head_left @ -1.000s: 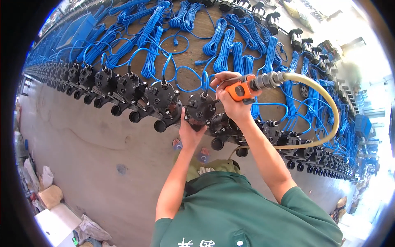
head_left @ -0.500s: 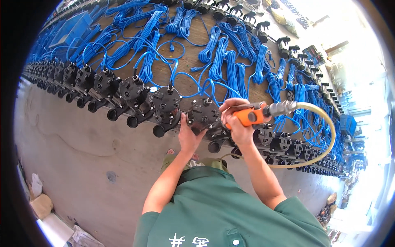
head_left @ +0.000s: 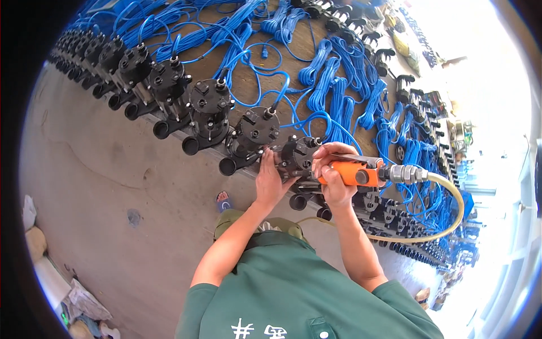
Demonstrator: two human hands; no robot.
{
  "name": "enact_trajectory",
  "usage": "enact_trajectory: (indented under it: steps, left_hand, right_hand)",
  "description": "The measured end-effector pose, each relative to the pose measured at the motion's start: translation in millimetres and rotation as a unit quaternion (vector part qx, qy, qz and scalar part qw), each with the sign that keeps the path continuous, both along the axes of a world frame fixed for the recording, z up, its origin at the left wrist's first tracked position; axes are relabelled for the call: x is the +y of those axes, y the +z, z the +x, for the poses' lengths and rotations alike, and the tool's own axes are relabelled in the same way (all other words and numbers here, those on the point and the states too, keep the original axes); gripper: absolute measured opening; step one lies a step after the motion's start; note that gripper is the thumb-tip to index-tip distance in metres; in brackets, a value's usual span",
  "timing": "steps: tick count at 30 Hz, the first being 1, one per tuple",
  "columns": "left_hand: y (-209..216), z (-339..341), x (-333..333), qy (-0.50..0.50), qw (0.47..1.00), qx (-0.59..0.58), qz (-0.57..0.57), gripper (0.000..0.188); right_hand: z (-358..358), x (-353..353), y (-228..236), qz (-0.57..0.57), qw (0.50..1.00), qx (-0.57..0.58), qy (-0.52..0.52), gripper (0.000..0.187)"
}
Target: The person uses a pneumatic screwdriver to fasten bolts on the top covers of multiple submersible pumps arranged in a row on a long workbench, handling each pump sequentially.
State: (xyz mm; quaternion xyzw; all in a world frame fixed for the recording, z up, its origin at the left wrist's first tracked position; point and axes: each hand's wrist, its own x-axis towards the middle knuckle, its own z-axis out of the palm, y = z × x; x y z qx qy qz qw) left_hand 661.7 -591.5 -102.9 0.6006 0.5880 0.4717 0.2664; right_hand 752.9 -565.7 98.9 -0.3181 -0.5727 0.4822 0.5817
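Observation:
My right hand (head_left: 337, 179) is wrapped round an orange air tool (head_left: 351, 173) with a metal lever along its top. A metal coupling joins the tool to a pale yellow hose (head_left: 458, 206) that loops down and back beneath my right arm. The tool's front end is hidden by my fingers, beside a black pump (head_left: 298, 157) with a blue cable. My left hand (head_left: 271, 182) grips this pump's near side, fingers on its left and thumb toward the right. Another black pump (head_left: 254, 134) stands just left of my fingertips.
Black pumps (head_left: 167, 85) line the table's near edge on both sides. Bundled blue cables (head_left: 323, 85) cover much of the brown tabletop (head_left: 291, 59). More pumps stand along the far edge. Below lies a grey floor (head_left: 101, 169), with bags and boxes at lower left.
The view has turned, so the row of pumps slants more steeply. The orange tool sits slightly lower and further right in view. My left hand stays on the pump; a sandalled foot shows more.

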Motion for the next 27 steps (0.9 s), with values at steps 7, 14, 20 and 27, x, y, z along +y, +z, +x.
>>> enact_trajectory:
  steps: [7,14,20,27]
  left_hand:
    - [-10,0,5,-0.002,1.0,0.008,0.003,0.104]
    - [-8,1,3,-0.003,1.0,0.017,0.014,0.104]
    - [5,10,-8,0.023,0.999,-0.041,-0.02,0.098]
    - [10,44,-60,-0.071,0.992,-0.064,-0.083,0.042]
  right_hand:
    - [-25,23,-20,-0.029,0.997,-0.071,0.021,0.039]
    - [20,-10,2,-0.002,0.997,-0.054,-0.052,0.041]
    - [42,-3,-22,-0.04,0.997,-0.048,-0.054,0.03]
    - [48,5,-28,-0.041,0.999,-0.003,-0.017,0.034]
